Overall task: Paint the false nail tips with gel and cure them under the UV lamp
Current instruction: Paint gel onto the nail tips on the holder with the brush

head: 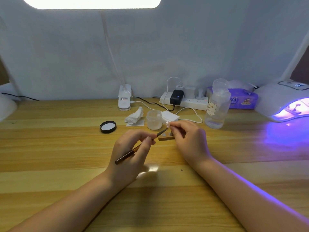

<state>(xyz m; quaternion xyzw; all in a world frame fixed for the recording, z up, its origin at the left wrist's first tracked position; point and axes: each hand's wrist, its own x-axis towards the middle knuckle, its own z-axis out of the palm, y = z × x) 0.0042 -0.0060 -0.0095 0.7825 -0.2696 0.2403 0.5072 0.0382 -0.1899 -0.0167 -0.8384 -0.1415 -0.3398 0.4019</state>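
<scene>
Head view: at frame centre a brush (142, 144) is pinched in the left hand (132, 153), its long axis slanting up and right toward a clear nail tip (167, 125) pinched in the right hand (189, 139). Just beneath them a small wooden stand (165, 137) rests on the bench (50, 148). An open gel jar (154, 119) stands just behind. At the right edge the UV lamp (282, 104) glows, well apart, with open bench between.

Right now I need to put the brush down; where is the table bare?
Bare wood lies left of the black lid, and in front near both hands. Crowded: the back middle, around the jar, tissue, power strip and bottle.
</scene>
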